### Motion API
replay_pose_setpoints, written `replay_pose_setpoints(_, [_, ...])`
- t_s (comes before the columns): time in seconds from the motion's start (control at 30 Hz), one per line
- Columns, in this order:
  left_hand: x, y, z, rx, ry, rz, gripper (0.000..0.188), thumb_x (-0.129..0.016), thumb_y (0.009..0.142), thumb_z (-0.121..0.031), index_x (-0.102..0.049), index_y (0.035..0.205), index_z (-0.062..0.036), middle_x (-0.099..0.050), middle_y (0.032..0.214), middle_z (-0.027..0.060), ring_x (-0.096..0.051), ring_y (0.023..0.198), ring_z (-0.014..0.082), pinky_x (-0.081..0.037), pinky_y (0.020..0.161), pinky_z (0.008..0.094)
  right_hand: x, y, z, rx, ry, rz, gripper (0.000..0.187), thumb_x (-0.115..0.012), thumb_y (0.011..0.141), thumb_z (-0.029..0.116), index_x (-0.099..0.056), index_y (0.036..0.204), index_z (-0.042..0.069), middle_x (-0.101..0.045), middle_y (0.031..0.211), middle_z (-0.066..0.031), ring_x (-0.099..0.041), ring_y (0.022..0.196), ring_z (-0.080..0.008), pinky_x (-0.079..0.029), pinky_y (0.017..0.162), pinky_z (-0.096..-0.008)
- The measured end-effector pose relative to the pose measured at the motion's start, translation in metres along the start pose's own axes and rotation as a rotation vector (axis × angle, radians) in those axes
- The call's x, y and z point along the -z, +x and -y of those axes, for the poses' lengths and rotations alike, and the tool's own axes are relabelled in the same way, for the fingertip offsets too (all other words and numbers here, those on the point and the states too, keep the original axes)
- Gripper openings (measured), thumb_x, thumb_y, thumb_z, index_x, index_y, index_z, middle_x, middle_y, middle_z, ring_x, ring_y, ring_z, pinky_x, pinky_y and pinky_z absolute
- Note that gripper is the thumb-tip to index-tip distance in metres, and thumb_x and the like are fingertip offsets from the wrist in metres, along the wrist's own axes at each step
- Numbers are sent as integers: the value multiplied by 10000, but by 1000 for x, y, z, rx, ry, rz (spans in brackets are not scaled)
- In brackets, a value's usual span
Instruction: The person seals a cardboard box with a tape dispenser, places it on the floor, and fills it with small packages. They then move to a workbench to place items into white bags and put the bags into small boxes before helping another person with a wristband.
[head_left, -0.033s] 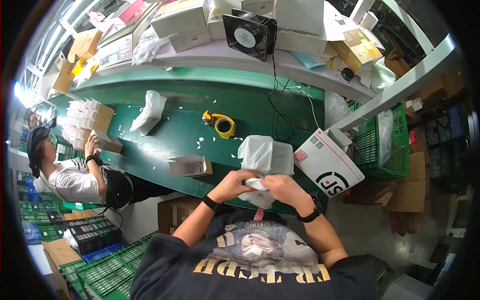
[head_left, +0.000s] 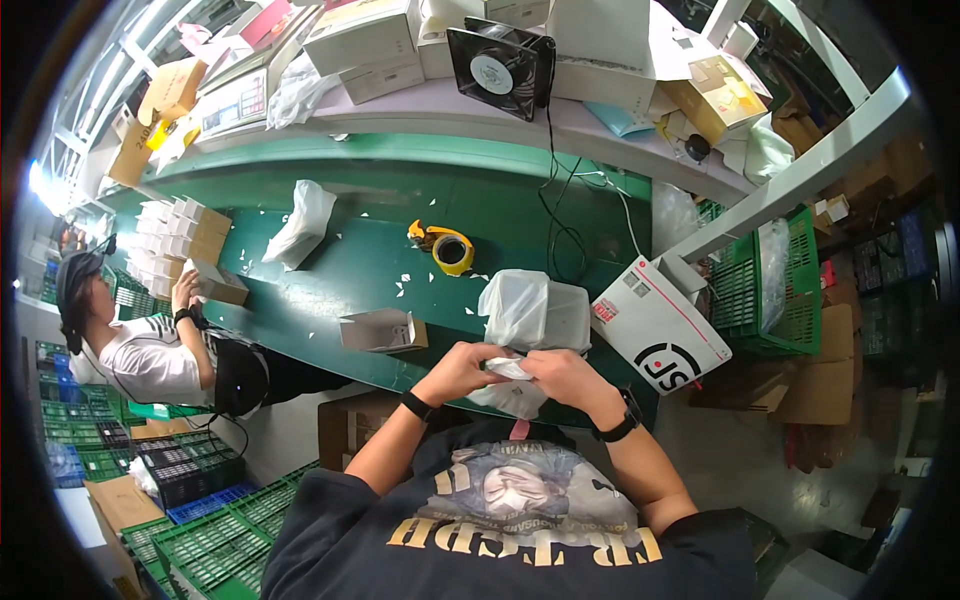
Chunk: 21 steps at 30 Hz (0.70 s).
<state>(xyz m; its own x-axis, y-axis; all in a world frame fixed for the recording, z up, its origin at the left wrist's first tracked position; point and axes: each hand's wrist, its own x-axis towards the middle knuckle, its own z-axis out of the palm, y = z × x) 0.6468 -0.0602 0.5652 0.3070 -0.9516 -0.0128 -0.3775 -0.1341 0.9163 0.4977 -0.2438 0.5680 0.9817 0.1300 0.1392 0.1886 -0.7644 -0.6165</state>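
Observation:
At the table's near edge, my left hand [head_left: 462, 372] and my right hand [head_left: 572, 378] face each other, both closed. Between their fingers they pinch a white, thin plastic bag [head_left: 508, 368], bunched where it is gripped. Its lower part [head_left: 508, 402] hangs below my hands, in front of my shirt; what it contains cannot be made out. Just beyond my hands lie white bag-wrapped packages [head_left: 520, 308] on the green table [head_left: 390, 275]. An opened small box [head_left: 382, 333] stands left of my hands, its inside partly in view.
A yellow tape dispenser [head_left: 447, 249] and another white-wrapped package [head_left: 303, 225] lie farther back among paper scraps. At right is a white carton [head_left: 660, 325]. A black fan [head_left: 501, 70] sits on the shelf, its cables trailing down. A co-worker [head_left: 150, 345] handles a box at left, beside stacked boxes.

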Motion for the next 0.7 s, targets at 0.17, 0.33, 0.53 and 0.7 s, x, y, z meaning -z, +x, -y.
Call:
replay_pose_setpoints(0.17, [20, -42, 33, 312, -198, -95, 174, -760, 823, -88, -709, 948, 22, -713, 829, 70, -636, 749, 128, -506, 696, 278, -37, 26, 0, -44, 179, -14, 222, -721, 828, 215, -592, 835, 33, -634, 788, -152, -635, 727, -356, -498, 610, -422])
replay_pose_setpoints(0.33, [26, -78, 52, 381, -236, -335, 100, -731, 842, -21, -704, 923, 30, -691, 792, 6, -583, 754, 39, -485, 666, 228, -61, 45, 13, -155, 323, -11, 349, -767, 816, 308, -578, 788, 16, -620, 737, -171, -627, 702, -360, -480, 604, -421])
replay_pose_setpoints(0.53, [22, -85, 59, 348, -304, -373, 94, -715, 842, 8, -697, 932, 27, -712, 872, 48, -619, 807, 72, -505, 733, 236, -73, 46, 5, -153, 280, -29, 307, -785, 796, 260, -600, 815, 16, -608, 719, -163, -605, 657, -333, -475, 596, -391])
replay_pose_setpoints(0.7, [17, -96, 59, 307, -341, -425, 128, -717, 852, -16, -698, 971, 27, -739, 906, 72, -656, 816, 94, -522, 741, 241, -77, 32, -4, -281, 405, -32, 281, -810, 768, 212, -645, 910, 33, -624, 765, -124, -600, 667, -262, -485, 645, -346])
